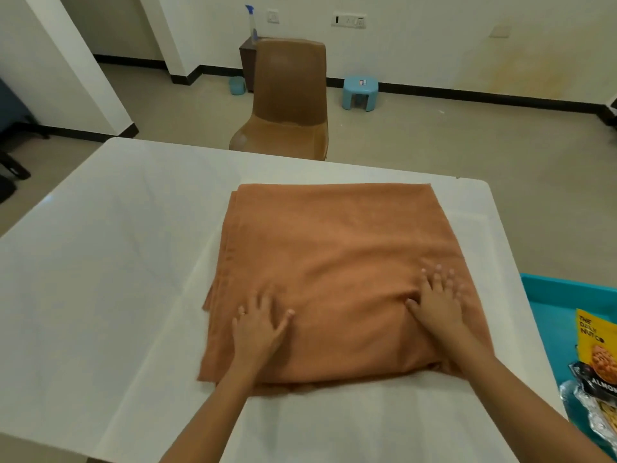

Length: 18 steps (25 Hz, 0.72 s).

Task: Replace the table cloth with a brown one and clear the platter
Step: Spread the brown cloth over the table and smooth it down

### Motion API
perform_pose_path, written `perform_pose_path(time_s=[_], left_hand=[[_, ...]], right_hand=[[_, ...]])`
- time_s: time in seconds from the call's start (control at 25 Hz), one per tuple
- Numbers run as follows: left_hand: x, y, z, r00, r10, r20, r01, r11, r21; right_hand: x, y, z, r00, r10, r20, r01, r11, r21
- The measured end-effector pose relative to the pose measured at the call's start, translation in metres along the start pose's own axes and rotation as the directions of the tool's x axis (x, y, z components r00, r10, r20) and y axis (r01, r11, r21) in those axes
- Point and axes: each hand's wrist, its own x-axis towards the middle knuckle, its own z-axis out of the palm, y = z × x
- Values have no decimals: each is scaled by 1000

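A folded brown cloth (334, 248) lies on the white table cloth (110, 262) that covers the table, right of centre. My left hand (258, 325) rests flat on the near left part of the brown cloth, fingers spread. Over on the near right part, my right hand (435, 300) presses flat with its fingers apart. Neither hand grips the fabric. A teal platter (554, 295) sits at the right edge, holding a yellow nut packet (596, 342) and other snack packets (591, 406).
A brown plastic chair (287, 101) stands behind the table's far edge. A small blue stool (360, 91) and a blue cup (237, 85) sit on the floor by the wall. A spray bottle (252, 23) stands on a dark cabinet behind the chair.
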Motion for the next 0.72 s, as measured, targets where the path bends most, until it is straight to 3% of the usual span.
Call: perform_pose_path(time_s=[0.08,0.16,0.28,0.36,0.44,0.52,0.64,0.72], left_hand=[[2,-27,-2,976,-143,-166,135,989,-62],[-1,-48,-8,940,-324,-107,303,936,-179],[-9,-58,-10,942,-335,-27,319,918,-236],[-11,-66,-15,944,-331,-20,313,910,-273],[-14,-71,-23,934,-352,56,351,881,-318],[-10,-72,-33,903,-377,204,429,809,-401],[-7,-61,-61,786,-333,521,602,605,-521],[-8,-50,-78,812,-267,519,563,594,-575]], right_hand=[[-16,-40,9,977,-188,-101,204,959,195],[-52,-90,22,887,-445,-127,458,803,382],[-91,-158,42,733,-680,-3,620,666,415],[-103,-193,52,692,-719,55,668,668,329],[-114,-218,52,707,-701,92,652,697,300],[-125,-234,52,719,-688,99,641,711,289],[-121,-239,55,741,-661,116,615,738,277],[-119,-234,51,729,-667,157,588,727,355]])
